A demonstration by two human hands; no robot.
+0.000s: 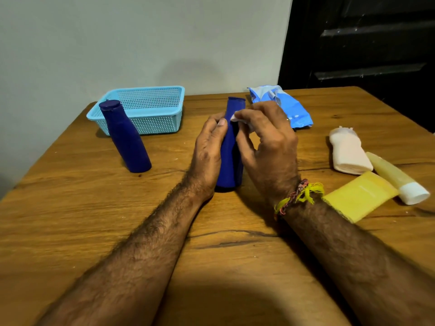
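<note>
Standing upright near the middle of the wooden table (94,208) was the dark blue bottle (229,165) under handling, cap on. The left hand (208,147) was curled round its body from the left, with the thumb lying against the neck. The right hand (266,135) had its fingers bent and pinched a small white wipe (237,117), pressing it against the bottle's neck from the right.

Count of items recorded:
- Dark blue bottles: two. The second blue bottle (124,137) stood free to the left, capped, just in front of the basket's near left corner.
- Baskets: one, a light blue perforated basket (162,123), at the far left of the table by the wall. What lay on its floor could not be made out past the near wall.
- Blue and white packets: one blue packet (289,107), crumpled, lying behind the right hand at the far edge.
- White bottles: one white bottle (348,151), lying on its side at the right.
- Tubes: one yellowish tube (397,177) with a white cap, lying just beside the white bottle.
- Flat yellow packs: one yellow pack (360,196), lying against the tube, near the right wrist.
- Thread bracelets: one thread bracelet (299,196), yellow and mixed colours, on the right wrist.

Markings: print on the blue packet was too blurred to read.
</note>
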